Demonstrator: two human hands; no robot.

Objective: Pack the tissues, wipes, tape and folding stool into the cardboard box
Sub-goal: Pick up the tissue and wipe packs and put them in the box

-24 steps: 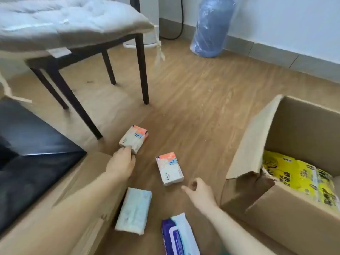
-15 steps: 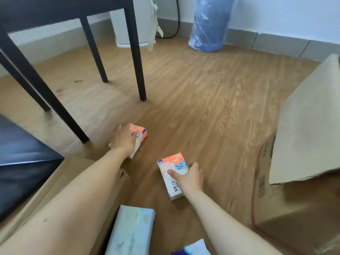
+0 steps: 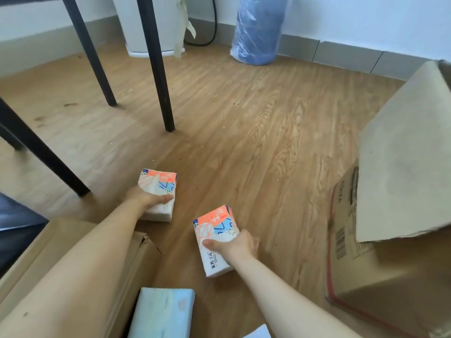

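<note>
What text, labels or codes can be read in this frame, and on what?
Right tissue pack: black characters along its side under the right hand, too blurred to quote.
Left tissue pack, in the left hand: red print on the orange band, not legible.
Cardboard box: a barcode label and dark printed lettering on the side, both too blurred to read.
Pale blue pack: no text visible.
</note>
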